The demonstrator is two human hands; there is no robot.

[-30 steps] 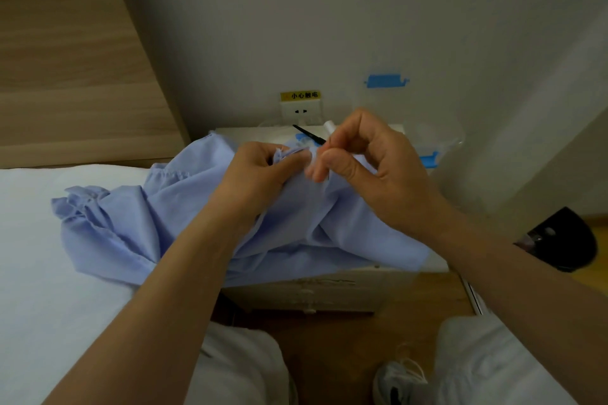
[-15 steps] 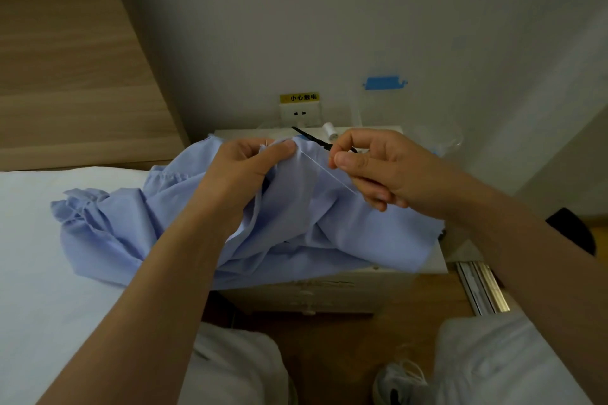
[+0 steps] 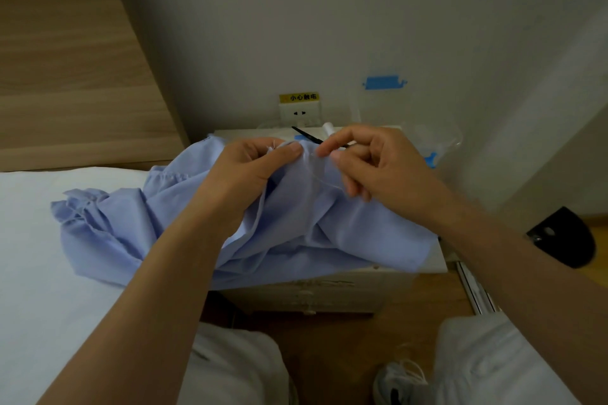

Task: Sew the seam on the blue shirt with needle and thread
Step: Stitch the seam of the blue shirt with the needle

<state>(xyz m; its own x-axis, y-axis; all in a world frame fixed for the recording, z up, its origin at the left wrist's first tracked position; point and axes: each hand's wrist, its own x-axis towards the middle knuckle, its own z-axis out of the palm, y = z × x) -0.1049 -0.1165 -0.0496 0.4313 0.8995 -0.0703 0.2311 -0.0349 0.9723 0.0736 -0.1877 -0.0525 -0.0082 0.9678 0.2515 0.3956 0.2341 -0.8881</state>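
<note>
One white nightstand (image 3: 329,296) bears the blue shirt (image 3: 329,223), left hand (image 3: 250,168) gripping it, right hand (image 3: 371,168) pinching thread (image 3: 324,182).

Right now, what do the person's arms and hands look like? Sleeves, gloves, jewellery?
The left forearm and right forearm are bare to the frame edge; no sleeves show. The left hand and right hand wear no gloves, and no rings, watch or bracelet show. Nails on the fingers look short.

Nightstand (image 3: 329,299): blue shirt (image 3: 345,223) draped over its front edge; black scissors (image 3: 304,134) and white thread spool (image 3: 327,126) at the back edge.
Bed (image 3: 39,273): shirt's left part.
</note>
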